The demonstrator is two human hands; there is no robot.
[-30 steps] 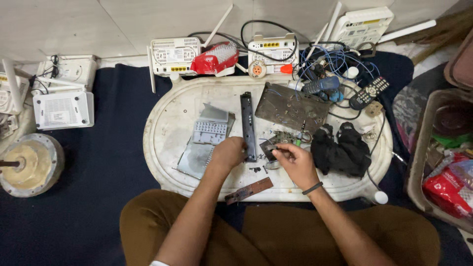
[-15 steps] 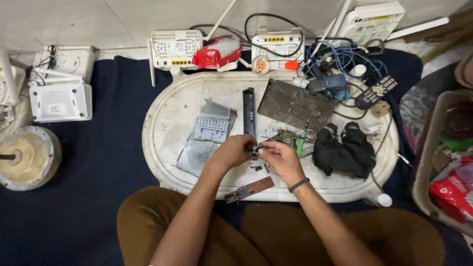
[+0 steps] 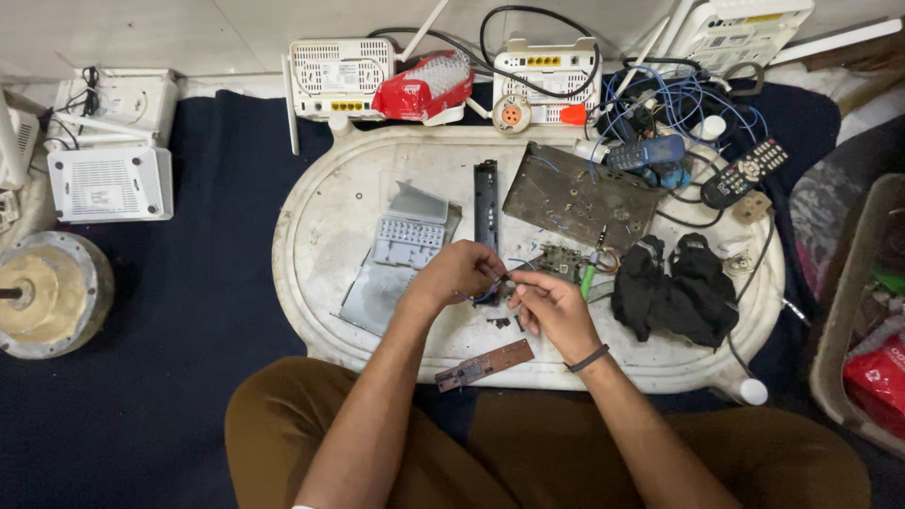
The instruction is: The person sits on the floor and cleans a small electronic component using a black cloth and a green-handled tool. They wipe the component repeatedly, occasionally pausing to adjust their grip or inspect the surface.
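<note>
My left hand [image 3: 459, 276] and my right hand [image 3: 551, 308] meet over the middle of a white oval tray [image 3: 320, 226]. Between their fingertips they pinch a thin blue wire [image 3: 490, 292] attached to a small part that is mostly hidden. Just behind the hands lies a long black plastic strip [image 3: 486, 203] and a small green circuit board [image 3: 564, 263]. A narrow brown circuit strip [image 3: 485, 364] lies on the tray's near rim, in front of my right wrist.
On the tray sit a grey keypad panel [image 3: 407, 236], a large dark circuit board [image 3: 577, 196], black cloth [image 3: 677, 287], a remote [image 3: 745, 172] and tangled blue wires [image 3: 674, 104]. White routers [image 3: 339, 75] line the back, more at left [image 3: 108, 184], a round metal drum [image 3: 42, 294] beside them.
Both hands have shifted slightly nearer the tray's front, and the fingertips now draw the blue wire between them. The view has tilted a little.
</note>
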